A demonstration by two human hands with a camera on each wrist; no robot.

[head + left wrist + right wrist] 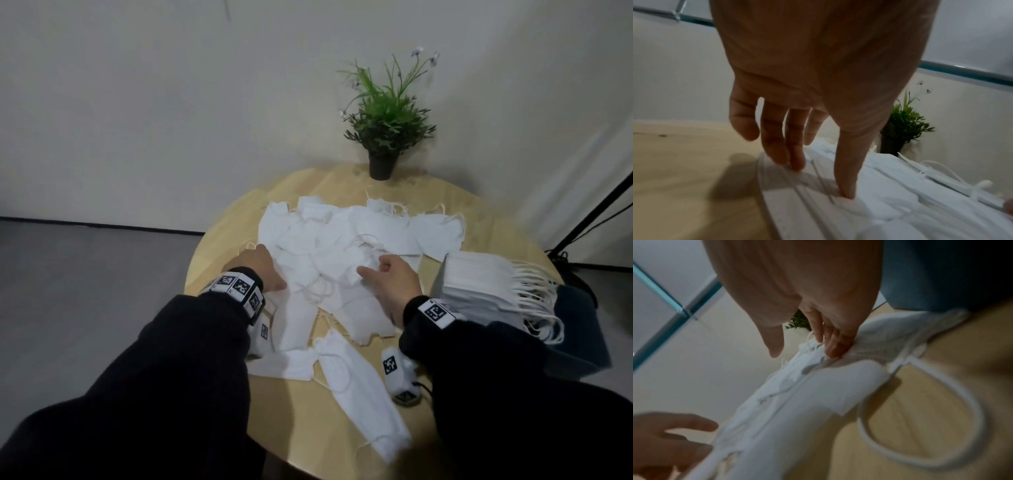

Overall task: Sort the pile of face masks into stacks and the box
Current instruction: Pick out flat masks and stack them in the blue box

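Observation:
A loose pile of white face masks (342,240) covers the middle of the round wooden table (291,428). My left hand (260,267) lies at the pile's left edge. Its straight fingers and thumb press down on a pleated mask (797,203). My right hand (371,270) sits on the pile's near right side. Its fingers (833,347) curl into the fold of a mask (828,386), with the thumb held apart. A neat stack of masks (479,284) rests on a dark blue box (582,342) at the right.
A potted plant (383,137) stands at the table's far edge by the wall. A black stand leg (599,212) slants at the far right. One long mask (356,387) lies apart near the front edge, and bare wood shows left of the pile.

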